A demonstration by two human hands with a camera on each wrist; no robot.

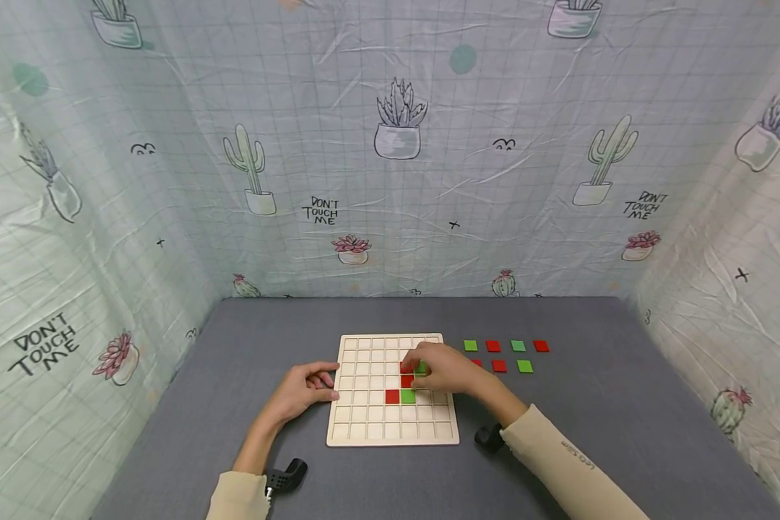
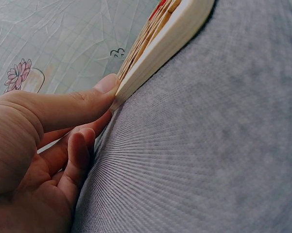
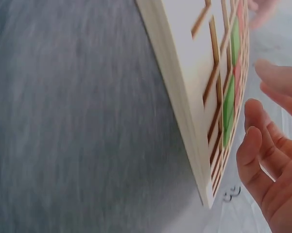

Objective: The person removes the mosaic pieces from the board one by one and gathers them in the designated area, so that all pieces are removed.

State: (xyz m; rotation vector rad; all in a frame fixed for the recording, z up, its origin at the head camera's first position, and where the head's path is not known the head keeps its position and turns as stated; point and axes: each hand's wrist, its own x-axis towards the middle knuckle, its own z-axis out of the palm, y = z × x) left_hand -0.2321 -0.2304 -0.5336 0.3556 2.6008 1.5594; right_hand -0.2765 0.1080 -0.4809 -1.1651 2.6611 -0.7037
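Observation:
A pale wooden grid board (image 1: 359, 432) lies on the grey table, several red and green square tiles set in its cells, among them a red tile (image 1: 392, 396) beside a green tile (image 1: 407, 396). My left hand (image 1: 292, 393) touches the board's left edge with thumb and fingertips; in the left wrist view the thumb of that hand (image 2: 63, 111) meets the rim. Over the board's right half, my right hand (image 1: 445, 368) is bent above the tiles, partly covering them. The right wrist view shows this hand (image 3: 277, 141) with fingers apart and no tile visible between them.
Right of the board, loose tiles lie in two rows, including a green tile (image 1: 470, 345), a red tile (image 1: 541, 346) and a green tile (image 1: 524, 366). My right forearm passes near them. Cactus-printed cloth (image 1: 455, 188) stands behind and beside the table (image 1: 273, 318).

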